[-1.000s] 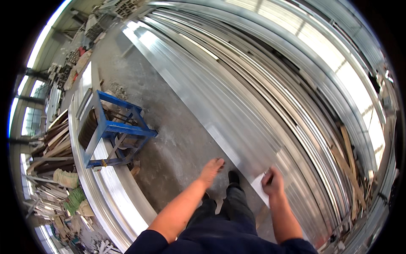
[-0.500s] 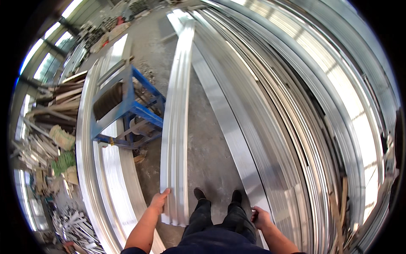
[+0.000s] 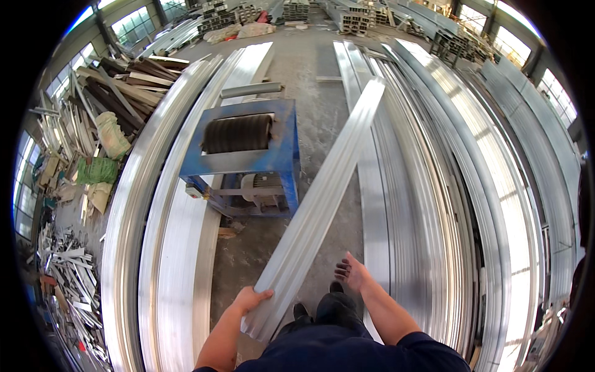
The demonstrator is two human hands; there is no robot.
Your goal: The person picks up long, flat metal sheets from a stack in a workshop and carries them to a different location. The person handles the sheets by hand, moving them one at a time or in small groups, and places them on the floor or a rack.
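A long silver ribbed metal profile (image 3: 325, 198) slants across the middle, from near my body up to the far right. My left hand (image 3: 252, 299) grips its near end by the left edge, thumb on top. The profile's far end overlaps the stack of long metal profiles (image 3: 396, 204) on the right in view; whether it touches them I cannot tell. My right hand (image 3: 352, 273) is held out above the floor between the slanting profile and that stack. It is empty, its fingers apart and their tips darkened.
A blue machine (image 3: 211, 164) with a dark ribbed roller (image 3: 238, 134) and a motor (image 3: 263, 186) stands left of the profile. Long profiles (image 3: 176, 242) lie farther left, beside metal scraps (image 3: 74, 279) and a green sack (image 3: 95, 170). More stock (image 3: 353, 22) lies at the back.
The view has swung round. The held profile now slants to the right, with my left hand still on its near end. My right hand has left the right stack's edge, moved inward and opened.
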